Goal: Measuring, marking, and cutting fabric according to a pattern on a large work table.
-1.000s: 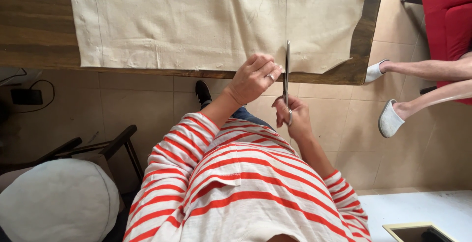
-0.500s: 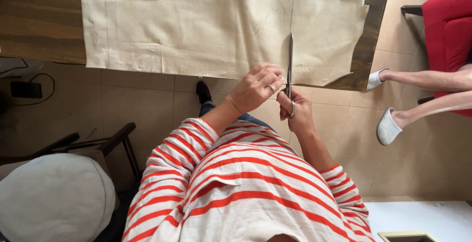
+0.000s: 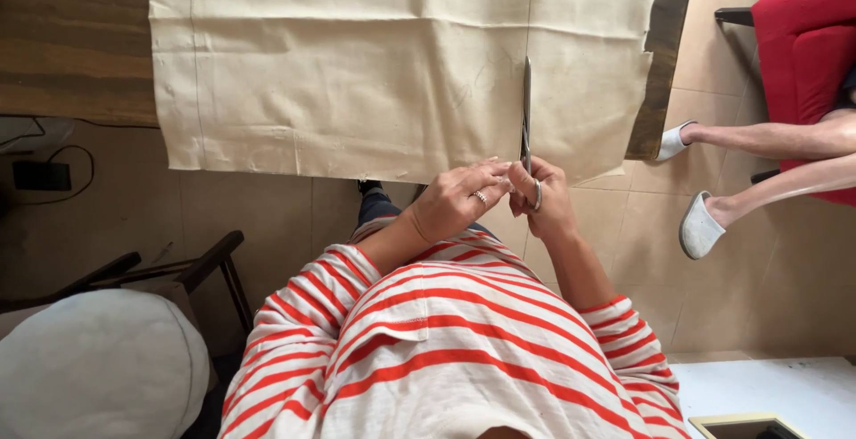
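Scissors, long and silver-bladed metal (image 3: 527,114), sit right at your hands, blades running straight away from you along a faint marked line on the beige cloth sheet (image 3: 357,73). Your right hand (image 3: 546,198) is clamped on the handle loops; your left hand (image 3: 459,200) touches it, fingers at the cloth's near edge just left of the blades. Cloth spreads ahead of both hands over the dark wooden surface (image 3: 62,47), its near edge hanging off.
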